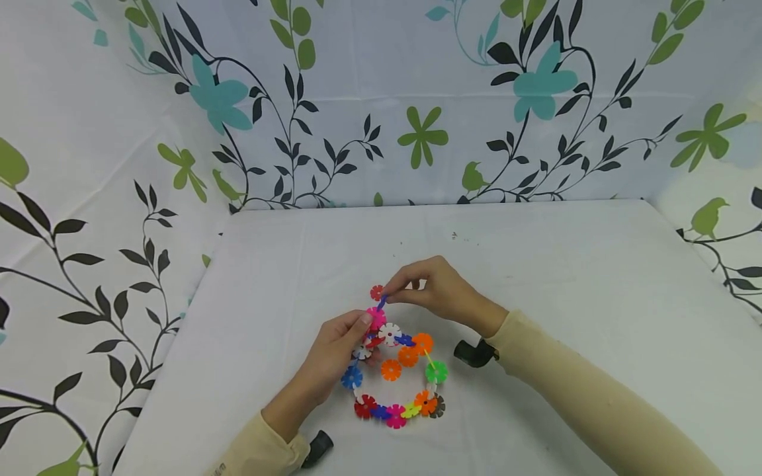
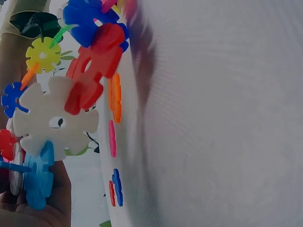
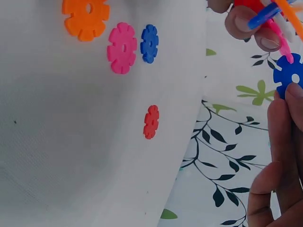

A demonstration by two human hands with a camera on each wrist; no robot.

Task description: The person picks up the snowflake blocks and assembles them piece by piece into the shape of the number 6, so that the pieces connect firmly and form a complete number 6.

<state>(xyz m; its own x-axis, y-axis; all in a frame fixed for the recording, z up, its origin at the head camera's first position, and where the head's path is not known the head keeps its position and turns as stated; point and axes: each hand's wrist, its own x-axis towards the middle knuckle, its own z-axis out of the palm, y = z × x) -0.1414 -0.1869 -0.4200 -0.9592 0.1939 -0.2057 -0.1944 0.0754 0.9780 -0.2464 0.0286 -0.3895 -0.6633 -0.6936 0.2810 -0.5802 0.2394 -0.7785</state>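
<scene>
My left hand (image 1: pixel 333 350) grips a chain of colourful notched plastic discs near its upper end, thumb over a pink disc (image 1: pixel 376 318). Between thumb and fingertips, my right hand (image 1: pixel 437 287) pinches a blue disc (image 1: pixel 382 302). In the right wrist view this blue disc (image 3: pixel 287 75) meets the lower edge of the pink disc (image 3: pixel 284 49). From the left hand the chain curves round in a ring, with a green disc (image 1: pixel 436 372) on its right side. Close in the left wrist view are a white disc (image 2: pixel 38 113) and a red disc (image 2: pixel 97 66) slotted together.
Loose on the white table (image 1: pixel 565 264) lie a red disc (image 1: pixel 377 291) beyond the hands and an orange disc (image 1: pixel 391 370) inside the ring. The right wrist view also shows a loose pink disc (image 3: pixel 113 52) and a blue one (image 3: pixel 145 45). Patterned cloth (image 1: pixel 357 59) hangs behind.
</scene>
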